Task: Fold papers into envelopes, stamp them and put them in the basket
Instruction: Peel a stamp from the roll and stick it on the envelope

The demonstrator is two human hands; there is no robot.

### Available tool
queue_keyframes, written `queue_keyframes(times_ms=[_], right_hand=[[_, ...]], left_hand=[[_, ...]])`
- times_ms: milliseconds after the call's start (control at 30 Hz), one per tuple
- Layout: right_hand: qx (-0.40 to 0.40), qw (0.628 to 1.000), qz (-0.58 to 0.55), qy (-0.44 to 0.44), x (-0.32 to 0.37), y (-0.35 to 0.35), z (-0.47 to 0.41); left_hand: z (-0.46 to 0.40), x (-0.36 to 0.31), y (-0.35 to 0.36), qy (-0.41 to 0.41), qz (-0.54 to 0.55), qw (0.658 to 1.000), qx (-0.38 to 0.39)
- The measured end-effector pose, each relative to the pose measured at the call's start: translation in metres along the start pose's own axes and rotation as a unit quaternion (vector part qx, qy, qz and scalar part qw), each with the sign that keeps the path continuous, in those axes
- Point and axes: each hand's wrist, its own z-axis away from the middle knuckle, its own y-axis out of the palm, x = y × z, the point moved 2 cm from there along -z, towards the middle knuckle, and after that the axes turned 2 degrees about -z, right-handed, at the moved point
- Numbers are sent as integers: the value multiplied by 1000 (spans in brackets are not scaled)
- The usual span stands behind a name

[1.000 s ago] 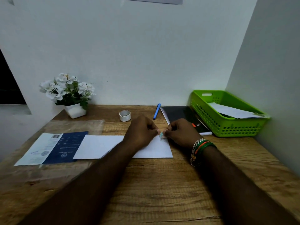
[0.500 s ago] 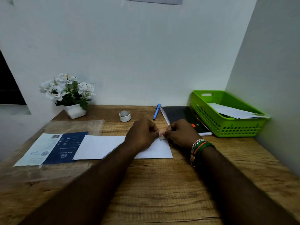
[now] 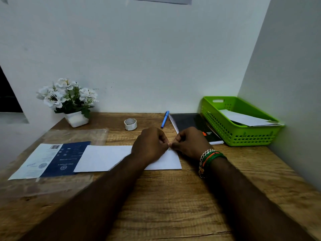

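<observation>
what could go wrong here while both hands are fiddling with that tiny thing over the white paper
1. The small piece is pinched between the left hand and right hand by the fingers alone; it looks tiny and could slip or stick crooked.
2. Neither hand pins the white paper, so it might shift on the wooden table when the piece is pressed down.
3. The paper's left end overlaps the blue leaflet, so a nudge could drag both.

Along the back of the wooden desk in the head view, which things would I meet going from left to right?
White potted flowers → small white tape roll → blue pen → black spiral notebook → green plastic basket holding white folded papers.
</observation>
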Motion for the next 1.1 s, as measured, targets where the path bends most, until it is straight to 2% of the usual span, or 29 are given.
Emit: queue_keyframes(times_ms=[600,1100], right_hand=[[52,996,-60,35,-4,-4,-1],[6,1000,4,30,-1,4,-4]], left_hand=[[-7,5,2,-21,31,999,29],[-5,5,2,-9,29,999,28]])
